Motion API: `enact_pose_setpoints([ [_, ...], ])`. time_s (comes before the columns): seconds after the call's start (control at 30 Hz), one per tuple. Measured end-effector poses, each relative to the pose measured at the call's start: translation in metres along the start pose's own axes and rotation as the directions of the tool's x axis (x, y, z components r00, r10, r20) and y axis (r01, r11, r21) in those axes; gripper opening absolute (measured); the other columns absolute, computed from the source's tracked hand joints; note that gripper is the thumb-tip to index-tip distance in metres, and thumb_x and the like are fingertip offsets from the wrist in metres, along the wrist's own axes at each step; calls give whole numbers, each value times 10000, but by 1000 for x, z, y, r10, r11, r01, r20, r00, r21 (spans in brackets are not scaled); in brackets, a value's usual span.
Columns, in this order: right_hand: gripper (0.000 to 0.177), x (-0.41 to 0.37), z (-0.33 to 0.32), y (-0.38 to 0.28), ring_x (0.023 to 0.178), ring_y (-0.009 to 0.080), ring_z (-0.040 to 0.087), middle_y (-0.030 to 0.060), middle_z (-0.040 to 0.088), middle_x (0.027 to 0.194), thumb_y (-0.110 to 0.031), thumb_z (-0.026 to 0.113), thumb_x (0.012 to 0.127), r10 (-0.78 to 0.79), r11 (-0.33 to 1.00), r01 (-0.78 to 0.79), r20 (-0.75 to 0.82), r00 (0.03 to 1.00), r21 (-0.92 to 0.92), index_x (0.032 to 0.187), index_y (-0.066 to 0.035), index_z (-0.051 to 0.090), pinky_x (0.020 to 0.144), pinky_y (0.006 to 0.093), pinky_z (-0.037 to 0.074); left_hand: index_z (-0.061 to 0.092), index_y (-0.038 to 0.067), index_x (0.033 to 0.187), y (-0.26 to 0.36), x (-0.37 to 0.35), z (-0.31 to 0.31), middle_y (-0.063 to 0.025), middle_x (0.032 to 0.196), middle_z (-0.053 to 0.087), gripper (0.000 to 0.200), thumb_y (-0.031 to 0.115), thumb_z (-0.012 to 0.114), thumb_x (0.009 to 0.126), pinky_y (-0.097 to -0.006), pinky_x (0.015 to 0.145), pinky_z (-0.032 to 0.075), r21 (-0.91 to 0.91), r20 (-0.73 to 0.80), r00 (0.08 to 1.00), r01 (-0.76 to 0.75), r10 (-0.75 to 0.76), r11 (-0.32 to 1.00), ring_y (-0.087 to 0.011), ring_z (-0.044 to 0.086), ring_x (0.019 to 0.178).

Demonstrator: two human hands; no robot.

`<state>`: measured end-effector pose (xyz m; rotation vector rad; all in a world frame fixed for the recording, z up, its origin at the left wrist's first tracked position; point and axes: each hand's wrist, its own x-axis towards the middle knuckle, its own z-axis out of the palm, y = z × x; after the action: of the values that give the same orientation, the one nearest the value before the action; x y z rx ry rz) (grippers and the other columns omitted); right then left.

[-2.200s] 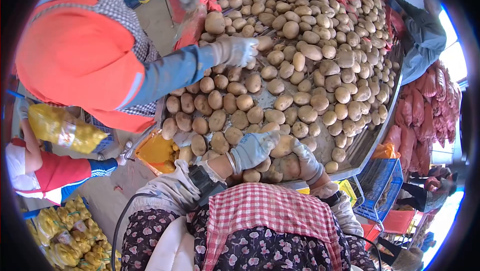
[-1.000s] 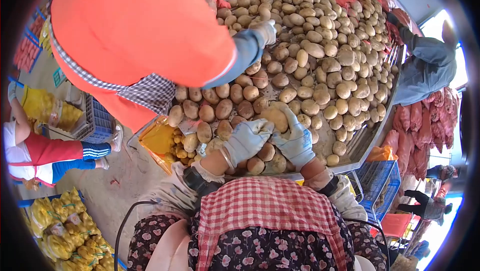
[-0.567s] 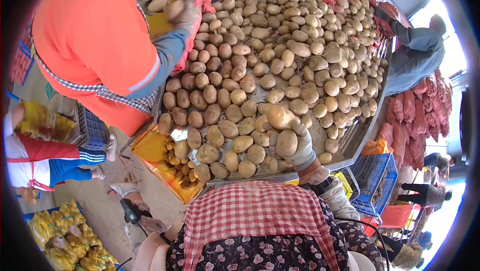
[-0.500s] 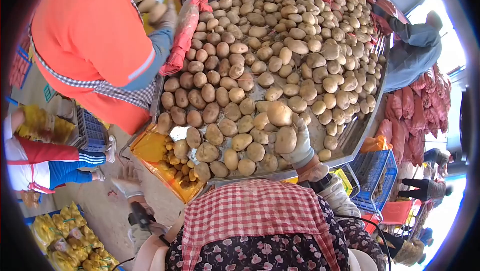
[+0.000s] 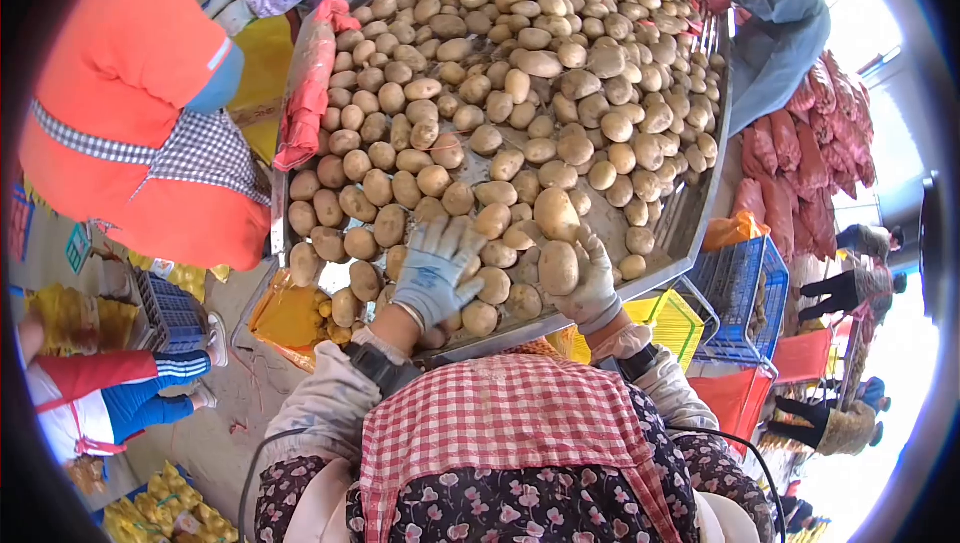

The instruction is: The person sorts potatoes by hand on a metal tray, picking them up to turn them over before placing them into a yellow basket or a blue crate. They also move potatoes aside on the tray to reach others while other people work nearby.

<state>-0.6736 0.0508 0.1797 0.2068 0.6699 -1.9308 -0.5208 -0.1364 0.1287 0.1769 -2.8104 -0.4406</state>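
Potatoes (image 5: 470, 108) are spread across a metal sorting table (image 5: 692, 243) in front of me. My left hand (image 5: 437, 271), in a pale blue-white glove, lies palm down over the potatoes at the near edge, fingers stretched out and apart. My right hand (image 5: 594, 288), gloved too, curls round a potato (image 5: 558, 268) at its left side. A second, larger potato (image 5: 556, 215) sits just beyond, right at the fingertips. Below the table's near left corner, a yellow bag (image 5: 283, 318) contains small potatoes.
A person in an orange top (image 5: 130, 73) stands at the left side, by a red sack (image 5: 308, 93) on the rim. Blue crates (image 5: 735, 293) and a yellow basket (image 5: 668, 328) stand at the right. Red mesh sacks (image 5: 800, 153) are piled behind.
My left hand has come up from beside the yellow bag onto the potatoes. My right hand keeps its potatoes near the same spot. The view has shifted, and the orange-clad person's potatoes are out of sight.
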Motion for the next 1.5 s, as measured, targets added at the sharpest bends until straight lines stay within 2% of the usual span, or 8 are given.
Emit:
enact_pose_setpoints([
  [0.33,630,-9,-13,-34,1175,220,522,117,466,1355,-212,551,871,-195,897,232,135,971,-375,1433,-38,327,988,334,446,525,44,1288,-4,43,-12,-187,1332,485,482,304,553,884,-439,1085,300,132,-91,882,471,-463,872,-343,444,1246],
  [0.4,634,-9,-18,-41,1189,218,509,118,461,1360,-201,550,866,-149,905,201,162,975,-376,1435,-36,324,994,335,440,542,9,1257,14,62,-14,-156,1326,508,426,245,595,907,-392,1040,370,-453,-274,926,116,-262,884,-282,497,1205],
  [0.67,529,5,-73,-57,969,273,624,145,628,1107,-413,513,948,406,907,-421,304,862,-18,1330,-54,441,802,401,554,609,4,1178,101,122,9,-60,1081,646,251,125,498,988,-272,905,467,-950,292,940,306,-177,60,-120,579,1008],
  [0.8,515,-12,-68,-70,895,304,651,151,630,1117,-454,518,943,198,951,-208,66,978,229,1302,-85,488,713,421,578,685,74,1028,64,138,22,-150,1092,629,272,255,519,911,-434,998,394,-297,-286,940,98,-187,950,-344,549,1074],
  [1.13,598,-53,-132,-135,913,229,623,124,595,1153,-557,439,925,-92,974,50,189,978,219,1312,-100,467,705,391,532,541,160,1314,-12,116,52,-193,1378,464,483,402,513,897,-519,1093,252,145,-295,886,410,-356,900,-419,359,1307],
  [1.2,564,-63,-214,-131,903,224,616,144,591,1154,-529,467,924,-636,60,387,264,725,-920,1293,-103,489,683,386,535,521,155,1333,-41,129,49,-207,1388,452,497,398,517,900,-517,1088,260,302,-379,871,436,-313,848,-424,368,1301],
  [1.33,529,-173,-232,-184,762,181,616,54,636,991,-519,422,959,-275,953,225,-265,924,-203,1254,-97,545,583,305,519,503,119,1346,-23,142,40,-240,1386,443,526,393,529,897,-509,1092,262,159,-344,817,536,-462,829,-431,363,1303],
  [1.5,300,-207,-259,-187,775,131,584,36,632,994,-277,524,975,-860,473,112,-429,277,-874,1191,-84,600,708,241,477,447,86,1388,52,101,42,-177,1450,381,621,447,527,889,-532,1130,174,218,-213,941,309,-264,926,-421,259,1370],
])
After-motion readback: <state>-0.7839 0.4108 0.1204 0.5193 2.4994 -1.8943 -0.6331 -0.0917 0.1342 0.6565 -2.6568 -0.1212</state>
